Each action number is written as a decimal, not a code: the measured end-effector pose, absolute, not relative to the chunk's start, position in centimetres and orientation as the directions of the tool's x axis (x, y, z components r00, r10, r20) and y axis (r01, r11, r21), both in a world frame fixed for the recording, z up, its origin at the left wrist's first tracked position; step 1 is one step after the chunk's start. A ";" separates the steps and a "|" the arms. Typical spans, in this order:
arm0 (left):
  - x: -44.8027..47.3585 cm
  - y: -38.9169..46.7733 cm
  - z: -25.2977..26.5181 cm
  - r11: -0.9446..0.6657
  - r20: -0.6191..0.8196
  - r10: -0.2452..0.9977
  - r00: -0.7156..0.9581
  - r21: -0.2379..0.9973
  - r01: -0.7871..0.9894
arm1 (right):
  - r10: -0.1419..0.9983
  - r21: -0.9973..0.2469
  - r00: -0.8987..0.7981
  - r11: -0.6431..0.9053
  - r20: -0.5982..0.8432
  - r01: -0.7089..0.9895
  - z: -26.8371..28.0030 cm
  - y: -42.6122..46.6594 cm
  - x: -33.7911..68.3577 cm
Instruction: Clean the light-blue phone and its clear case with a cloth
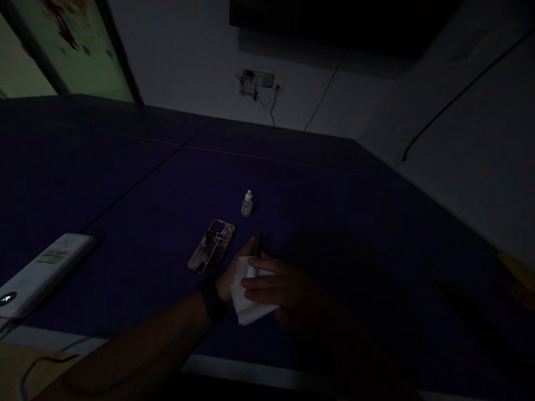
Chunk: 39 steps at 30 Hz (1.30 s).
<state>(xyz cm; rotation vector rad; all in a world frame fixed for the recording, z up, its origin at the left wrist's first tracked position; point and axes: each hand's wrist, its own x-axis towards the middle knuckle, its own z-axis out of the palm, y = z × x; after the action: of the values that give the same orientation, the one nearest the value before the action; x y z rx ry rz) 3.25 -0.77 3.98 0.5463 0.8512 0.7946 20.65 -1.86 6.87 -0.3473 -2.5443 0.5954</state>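
Observation:
My left hand (pixel 229 277), with a dark band on its wrist, is closed around a thin dark slab that looks like a phone (pixel 258 243); only its far end shows. Over it lies a folded white wipe (pixel 246 309), pressed down by the fingers of my right hand (pixel 278 281). The wipe covers most of the phone and part of my left palm. Just left of my hands, a patterned phone case (pixel 212 247) lies flat on the table. Beyond it stands a small dropper bottle (pixel 247 205) with a white cap, upright.
A white power bank (pixel 45 273) with a lit display lies at the left, a cable (pixel 42 359) near it. The dark blue tabletop (pixel 167 189) reaches to a wall with sockets (pixel 261 81) and hanging wires. A dim yellow thing (pixel 516 273) is at the right edge.

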 end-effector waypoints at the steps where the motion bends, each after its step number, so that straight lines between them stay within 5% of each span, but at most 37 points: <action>1: 3.1 -0.8 4.5 0.619 -0.453 0.779 0.432 0.664 -0.420 | 0.366 -0.466 -0.817 0.874 0.445 0.138 6.8 -1.7 20.8; 6: 2.3 -1.4 6.5 0.592 -0.352 0.806 0.476 0.491 -0.640 | 0.668 -0.616 -0.410 0.739 0.621 0.271 6.1 -0.2 21.8; 9: 1.8 -1.4 6.9 0.605 -0.357 0.796 0.488 0.455 -0.653 | 0.894 -0.853 -0.054 0.441 0.445 0.277 5.3 1.1 22.3; 12: 1.5 -1.2 7.2 0.614 -0.401 0.787 0.469 0.428 -0.664 | 0.947 -0.928 0.103 0.271 0.305 0.256 4.4 2.2 22.5; 17: 1.5 -1.0 6.7 0.571 -0.516 0.803 0.299 0.519 -0.636 | 0.942 -0.925 0.059 0.312 0.331 0.216 3.6 2.2 21.6; 22: 2.0 -1.0 5.4 0.347 -0.274 0.937 0.217 0.656 -0.671 | 0.855 -0.835 -0.146 0.519 0.498 0.186 4.1 1.2 20.4; 28: 2.6 -1.0 4.4 0.393 -0.284 0.919 0.273 0.609 -0.689 | 0.651 -0.629 -0.364 0.753 0.666 0.197 4.1 1.1 19.6; 39: 2.5 -0.5 3.7 0.432 -0.272 0.901 0.337 0.522 -0.735 | 0.565 -0.512 -0.446 0.823 0.694 0.247 4.6 1.1 20.1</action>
<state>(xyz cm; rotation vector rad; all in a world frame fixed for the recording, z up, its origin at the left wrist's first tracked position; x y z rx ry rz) 2.47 -0.53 3.66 0.3322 0.5741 1.0924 20.12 1.06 4.60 -0.5980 -2.0441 0.4190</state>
